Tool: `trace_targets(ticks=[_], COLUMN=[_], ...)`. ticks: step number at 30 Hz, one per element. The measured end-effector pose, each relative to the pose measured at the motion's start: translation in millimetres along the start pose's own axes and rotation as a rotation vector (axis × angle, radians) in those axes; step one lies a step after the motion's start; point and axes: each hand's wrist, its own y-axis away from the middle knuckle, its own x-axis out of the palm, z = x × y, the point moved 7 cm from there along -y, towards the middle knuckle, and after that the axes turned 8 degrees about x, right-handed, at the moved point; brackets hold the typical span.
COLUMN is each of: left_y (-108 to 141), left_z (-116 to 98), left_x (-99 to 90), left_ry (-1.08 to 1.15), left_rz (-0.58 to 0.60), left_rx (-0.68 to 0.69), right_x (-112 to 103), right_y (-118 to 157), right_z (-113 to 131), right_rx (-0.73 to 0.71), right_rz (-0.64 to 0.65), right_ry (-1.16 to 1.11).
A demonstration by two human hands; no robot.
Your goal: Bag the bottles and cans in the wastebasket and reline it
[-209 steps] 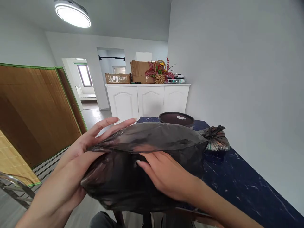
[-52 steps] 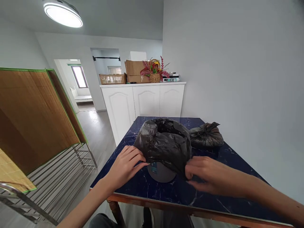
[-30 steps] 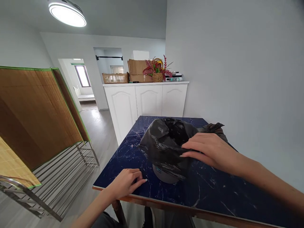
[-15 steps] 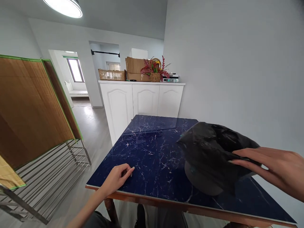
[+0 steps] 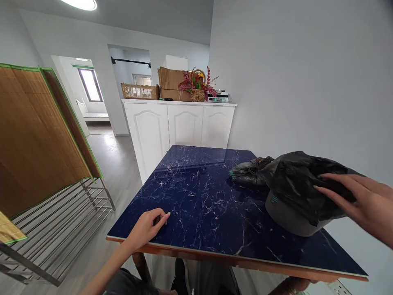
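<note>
A grey bin [image 5: 287, 215] with a small teal mark stands near the table's right end, covered over the top by a loose black plastic bag [image 5: 296, 180]. My right hand [image 5: 359, 196] reaches in from the right, its fingers and thumb closed on the bag's bunched film. Whatever is inside the bin is hidden by the film. Against the bin's left side lies a crumpled black plastic bundle [image 5: 250, 174]. My left hand [image 5: 149, 225] rests loosely curled on the blue marbled table [image 5: 196, 205], near the front left edge, with nothing visible in it.
Beyond the table, a white cabinet [image 5: 184, 123] carries cardboard boxes [image 5: 139, 91] and a wicker basket [image 5: 197, 95] of flowers. To the left stands a metal rack [image 5: 61, 229] draped with a bamboo mat [image 5: 39, 143]. A grey wall [image 5: 294, 82] borders the right side.
My right hand has moved right with the black bag, uncovering more of the bin and the bundle behind it. The view has shifted slightly; my left hand stays on the table.
</note>
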Motion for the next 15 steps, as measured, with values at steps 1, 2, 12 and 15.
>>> trace_targets(ticks=[1,2,12,15], left_y=[0,0,3,3], left_z=[0,1,8,9], left_x=[0.3,0.8,2.3,3.1], left_ry=[-0.005,-0.010,-0.023,-0.038], left_rz=[0.000,0.003,-0.003,-0.012], left_rx=[0.001,0.003,0.025,0.031], right_x=[0,3,230,269], right_y=[3,7,25,16], right_z=[15,31,41,15], right_rx=[0.049,0.096,0.529,0.687], right_rz=[-0.073,-0.128,0.384,0.349], right_ry=[0.078,0.079,-0.126,-0.063])
